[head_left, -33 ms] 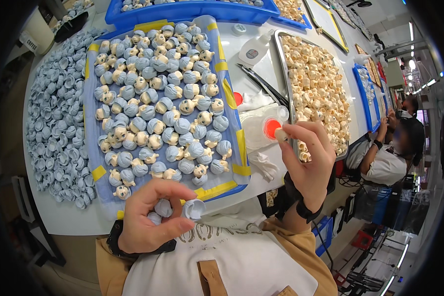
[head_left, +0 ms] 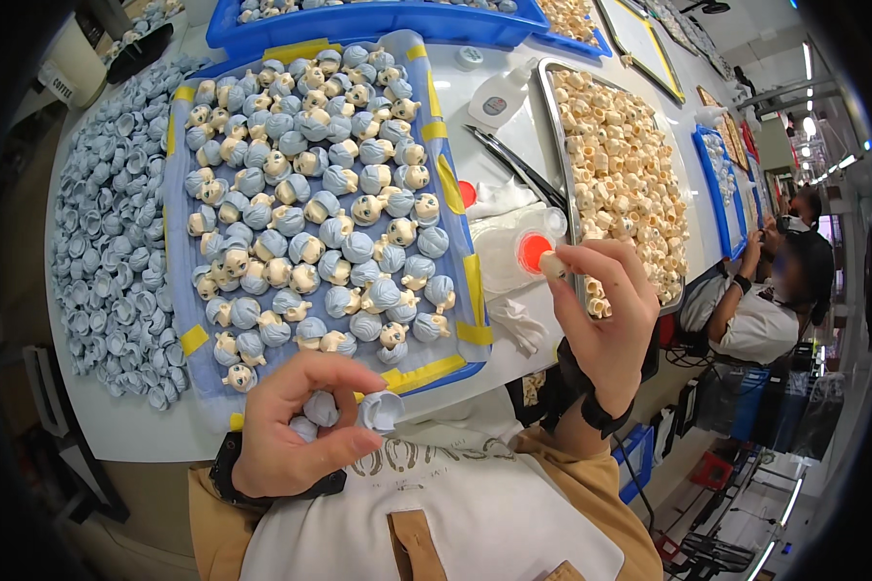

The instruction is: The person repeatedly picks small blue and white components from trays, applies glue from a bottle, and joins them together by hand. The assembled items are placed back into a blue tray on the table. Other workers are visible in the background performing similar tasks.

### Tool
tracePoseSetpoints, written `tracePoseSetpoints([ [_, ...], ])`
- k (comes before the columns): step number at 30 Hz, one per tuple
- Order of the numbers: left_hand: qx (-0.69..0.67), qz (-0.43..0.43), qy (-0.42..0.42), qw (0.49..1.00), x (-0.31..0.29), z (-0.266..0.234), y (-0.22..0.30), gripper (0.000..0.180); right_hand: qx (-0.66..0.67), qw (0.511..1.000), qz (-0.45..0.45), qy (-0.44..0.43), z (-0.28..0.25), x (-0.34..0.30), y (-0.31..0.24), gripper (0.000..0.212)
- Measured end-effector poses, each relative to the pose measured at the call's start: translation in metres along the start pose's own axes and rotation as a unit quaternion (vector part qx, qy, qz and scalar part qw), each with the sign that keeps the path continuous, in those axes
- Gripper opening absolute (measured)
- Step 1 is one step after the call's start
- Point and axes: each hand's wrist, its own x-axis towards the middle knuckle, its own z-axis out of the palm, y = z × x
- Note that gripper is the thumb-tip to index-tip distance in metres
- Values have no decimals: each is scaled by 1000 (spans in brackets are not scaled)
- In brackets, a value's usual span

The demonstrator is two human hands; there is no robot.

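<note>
My left hand (head_left: pixel 300 431) is closed, with a hollow pale blue doll hair piece (head_left: pixel 381 412) pinched between thumb and forefinger. More blue pieces (head_left: pixel 320 409) are tucked in its palm. To the right, my right hand (head_left: pixel 605 315) pinches a small cream doll face piece (head_left: pixel 553 264) by its edge. That piece is beside a pot with a bright red-orange round top (head_left: pixel 534 253), touching or just in front of it; I cannot tell which. Beyond my left hand, a blue cloth-lined tray (head_left: pixel 359 271) bears many doll heads with blue hair and cream faces.
Loose blue hair pieces (head_left: pixel 117 242) are heaped left of the tray. A metal tray (head_left: pixel 542 92) of cream pieces stands right, near a white bottle (head_left: pixel 501 100), black tweezers (head_left: pixel 518 165) and crumpled white cloth (head_left: pixel 518 324). Another person (head_left: pixel 765 300) sits at far right.
</note>
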Motion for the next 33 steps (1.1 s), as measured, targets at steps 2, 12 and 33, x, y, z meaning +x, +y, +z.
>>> tracePoseSetpoints([
  [2,0,2,-3,1000,1,0,-1,37,3,1000,3,9,1,-2,1,29],
  [12,-48,-9,-25,998,-2,4,-2,36,81,996,17,45,-3,0,-18,28],
  [33,-184,-71,30,980,-12,13,19,46,189,958,-203,-66,42,-14,-90,38],
])
